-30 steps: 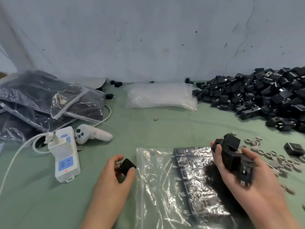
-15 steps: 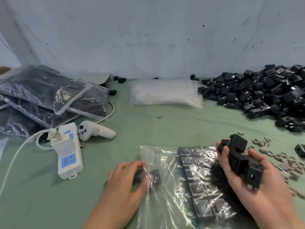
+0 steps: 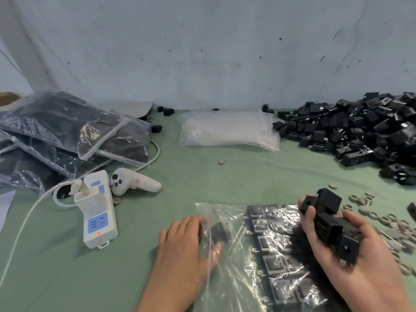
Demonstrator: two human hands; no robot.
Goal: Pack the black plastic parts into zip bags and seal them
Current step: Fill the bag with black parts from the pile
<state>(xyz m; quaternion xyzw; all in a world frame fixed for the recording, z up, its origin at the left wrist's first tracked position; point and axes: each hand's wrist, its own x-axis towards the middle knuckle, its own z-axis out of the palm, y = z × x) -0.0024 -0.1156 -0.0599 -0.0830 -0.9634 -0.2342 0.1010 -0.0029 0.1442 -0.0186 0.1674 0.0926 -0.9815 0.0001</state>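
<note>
A clear zip bag [image 3: 245, 278] lies flat in front of me on the green cloth, with a column of black plastic parts [image 3: 272, 260] lined up inside. My left hand [image 3: 180, 251] reaches into the bag's left opening, fingers under the film, holding one black part [image 3: 219, 230] there. My right hand [image 3: 351, 255] hovers over the bag's right side and grips a stack of several black parts [image 3: 331, 224]. A big heap of loose black parts [image 3: 364, 134] fills the far right.
Filled zip bags [image 3: 65, 136] pile at the left. A stack of empty clear bags [image 3: 229, 129] lies at the back centre. A white power strip [image 3: 98, 210] with cable and a white controller [image 3: 135, 181] sit left of the bag. Grey rings [image 3: 387, 224] scatter at the right.
My left hand carried one black part rightward from the cloth into the bag's opening and now has its fingers inside. My right hand kept its stack, barely shifting.
</note>
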